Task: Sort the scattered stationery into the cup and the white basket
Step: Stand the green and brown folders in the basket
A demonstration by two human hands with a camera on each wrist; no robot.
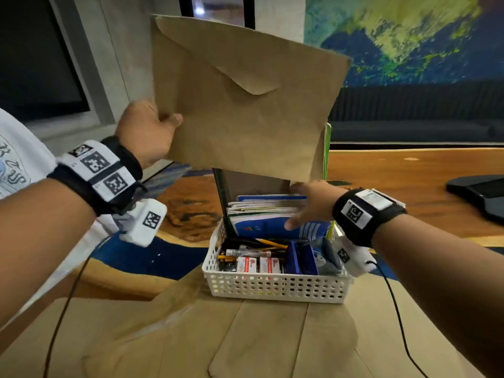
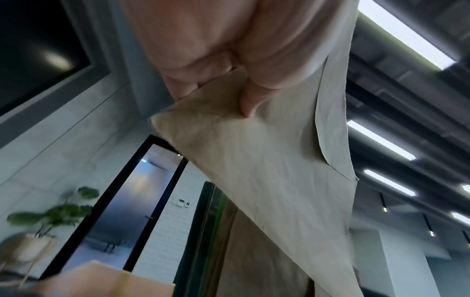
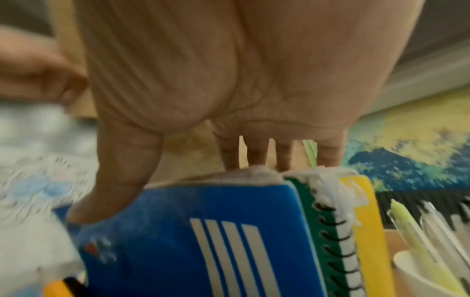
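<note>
Head cam: left hand (image 1: 147, 132) pinches brown envelope (image 1: 245, 96) by its edge, held above white basket (image 1: 272, 285) on tabletop, prob to slot it in upright. Left wrist: thumb (image 2: 250, 102) clamps the paper corner. Right wrist: right hand (image 3: 216, 84), fingers straight, tips the notebooks (image 3: 203, 231) fwd, likely to open a gap; cup (image 3: 417, 275) w/ pens beside.
</note>
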